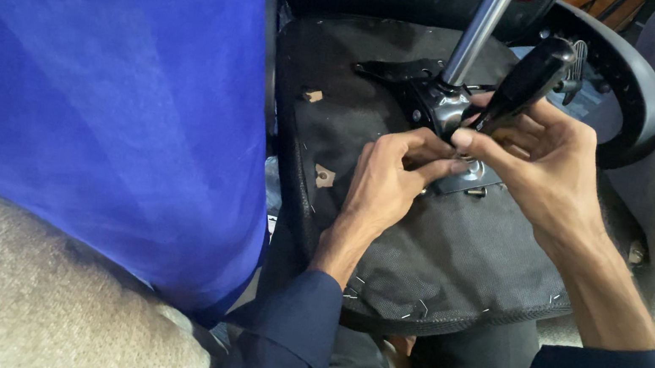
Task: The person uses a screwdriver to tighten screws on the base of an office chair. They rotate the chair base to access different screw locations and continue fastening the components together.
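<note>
Right now the right hand [549,160] is closed around a black-handled tool [530,78], its fingers wrapped low on the handle with the tip aimed down at the metal mounting plate [473,177] under an upturned office chair seat [421,248]. The left hand [387,186] sits just beside it, thumb and forefinger pinched shut at the tool's tip, apparently steadying a small fastener or the tip itself; what exactly lies between the fingertips is hidden. By the look of it, the step in hand is working a screw at the plate. The next move would call for keeping the tool square to the plate while the left fingers hold the small part in line.

Outward from the hands, the silver gas-lift column [479,28] rises from the black mechanism [433,101] at the far side of the plate, close enough to crowd the tool handle. A loose bolt [476,192] lies on the seat fabric just near of the plate. Two small tan patches [323,177] show on the fabric to the left. A curved black armrest [631,90] arcs on the far right. A blue cloth [93,91] fills the left, with grey carpet [4,301] on the floor below it.
</note>
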